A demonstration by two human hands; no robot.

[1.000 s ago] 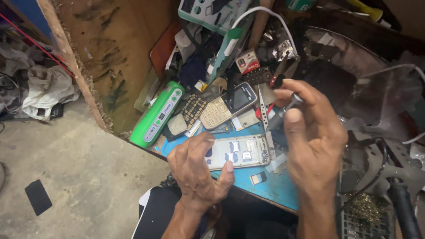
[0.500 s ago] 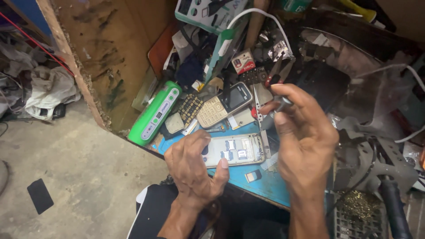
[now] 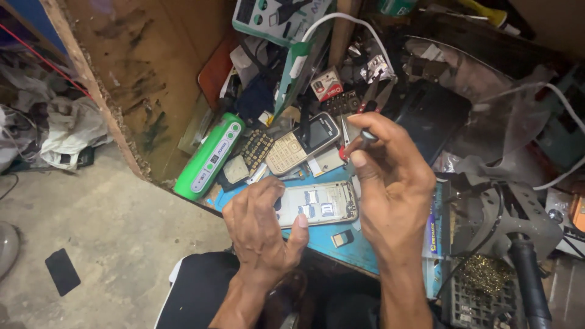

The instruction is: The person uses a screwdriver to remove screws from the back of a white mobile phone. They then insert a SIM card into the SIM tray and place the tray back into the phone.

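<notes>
Opened phone (image 3: 317, 204), a pale slab with its back cover off and its small metal slots and contacts showing, lies flat on the blue table (image 3: 341, 247), just in front of the person. Left hand (image 3: 262, 228) rests on the phone's left end, fingers curled over the edge and thumb pressed against the lower rim, pinning it in place. Right hand (image 3: 390, 176) hovers just right of the phone, thumb and forefinger pinched tight around a thin metal tool (image 3: 365, 135) whose tip cannot be made out; the remaining fingers are loosely bent.

Just below the phone, a small dark chip-like part (image 3: 342, 237) lies loose on the table. Just beyond the phone sits a gold-coloured keypad phone (image 3: 289, 152) with a dark handset (image 3: 320, 131) lying over its upper end, and a loose keypad sheet (image 3: 257, 149) to their left. Farther left of the phone, a long green casing (image 3: 210, 157) leans along the table's edge beside a worn wooden panel (image 3: 146, 73). Beyond the phone, a jumble of boxes, a white cable (image 3: 359, 27) and red-handled pliers (image 3: 372, 97) crowd the back of the table. To the right of the phone stands a grey metal stand (image 3: 518, 213), with a tin of brass wool (image 3: 481, 274) near it. Left of the table, bare concrete floor (image 3: 109, 244) holds a small black rectangle (image 3: 62, 271).
</notes>
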